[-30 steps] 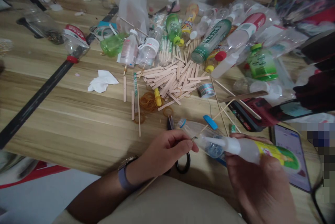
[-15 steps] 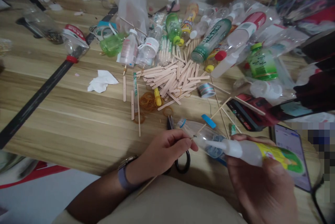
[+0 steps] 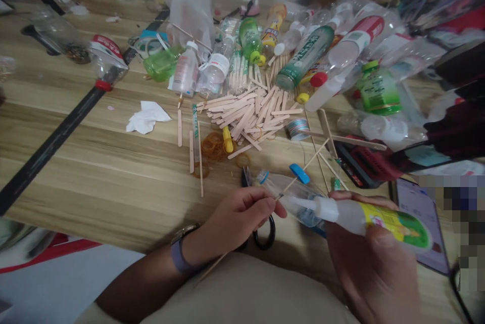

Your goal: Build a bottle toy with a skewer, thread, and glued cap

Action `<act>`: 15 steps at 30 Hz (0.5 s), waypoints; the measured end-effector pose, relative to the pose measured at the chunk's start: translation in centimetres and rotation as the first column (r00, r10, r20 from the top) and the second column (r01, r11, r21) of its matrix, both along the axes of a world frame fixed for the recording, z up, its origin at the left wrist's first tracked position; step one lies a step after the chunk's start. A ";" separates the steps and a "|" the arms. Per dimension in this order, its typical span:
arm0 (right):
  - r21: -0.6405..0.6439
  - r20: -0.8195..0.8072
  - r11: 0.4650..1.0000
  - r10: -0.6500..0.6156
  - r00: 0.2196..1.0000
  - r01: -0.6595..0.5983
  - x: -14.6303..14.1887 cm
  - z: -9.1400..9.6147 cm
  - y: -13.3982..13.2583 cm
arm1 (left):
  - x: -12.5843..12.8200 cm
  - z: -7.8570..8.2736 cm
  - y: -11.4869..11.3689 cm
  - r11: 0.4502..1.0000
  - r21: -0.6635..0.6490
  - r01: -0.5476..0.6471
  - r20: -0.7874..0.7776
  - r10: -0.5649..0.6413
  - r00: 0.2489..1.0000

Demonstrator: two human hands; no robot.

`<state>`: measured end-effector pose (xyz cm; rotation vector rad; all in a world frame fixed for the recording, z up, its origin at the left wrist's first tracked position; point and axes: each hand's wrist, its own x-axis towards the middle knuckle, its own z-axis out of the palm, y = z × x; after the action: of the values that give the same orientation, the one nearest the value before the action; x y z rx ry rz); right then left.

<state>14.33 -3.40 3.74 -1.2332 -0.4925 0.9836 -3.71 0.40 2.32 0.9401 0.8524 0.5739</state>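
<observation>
Left hand [image 3: 248,213]: thumb and fingers pinched on a thin wooden skewer [image 3: 316,154], raised over the clear plastic bottle [image 3: 278,182] on the table [image 3: 125,182]. Blue bottle cap [image 3: 299,173] sits partway along the skewer. Right hand [image 3: 373,263] wrapped round a squeeze bottle [image 3: 350,215], nozzle pointing at skewer, contact unclear. Black-handled scissors [image 3: 264,237] by the left hand.

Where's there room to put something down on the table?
A big bare patch of table lies between the black strip, the white tissue and the left hand. Another is left of the strip, nearer than the red-capped bottle. It's crowded at the back right with bottles, in the middle with flat sticks, and around the right hand by the phone.
</observation>
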 end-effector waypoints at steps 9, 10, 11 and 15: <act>-0.047 0.033 0.999 0.009 0.999 -0.008 0.2 -0.1 0.0 | 0.1 -0.1 0.0 1.000 -0.011 -0.019 0.119 0.020 0.993; -0.047 0.039 0.999 0.000 0.999 0.002 0.1 0.1 0.0 | 0.1 -0.1 0.0 1.000 -0.019 -0.018 0.120 0.020 0.993; -0.044 0.046 0.999 0.002 0.999 0.000 0.1 0.3 0.0 | 0.1 -0.1 0.0 1.000 -0.025 -0.017 0.117 0.020 0.993; -0.022 0.073 0.998 0.065 0.995 -0.064 0.1 0.2 0.0 | 0.0 -0.4 -0.1 1.000 -0.018 -0.005 0.152 0.008 0.988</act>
<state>14.41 -3.38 3.96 -1.2808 -0.5845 1.0024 -3.73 0.31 1.89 0.8661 0.7224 0.6348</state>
